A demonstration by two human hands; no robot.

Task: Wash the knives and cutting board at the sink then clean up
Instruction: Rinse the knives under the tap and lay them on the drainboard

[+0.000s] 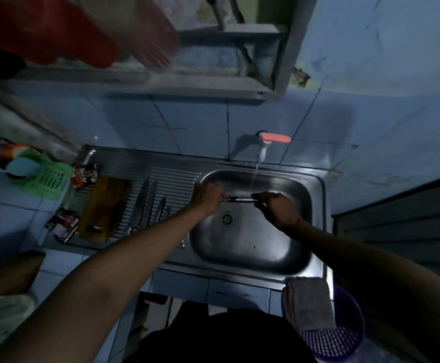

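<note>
Both hands over the sink (315, 195): left hand (208, 196) and right hand (279, 208) grip a knife (239, 198) under the running tap (262, 150).

Single head-mounted wide-angle cam, no second view, so no overlap. It looks steeply down and forward from above the person's torso, straight over the sink (255, 224). Both forearms enter from the bottom edge and converge mid-frame. The tap (263, 148) and tiled wall (187, 119) sit above centre, a shelf (161, 82) at top. Close range; strong fisheye bend at the edges.
</note>
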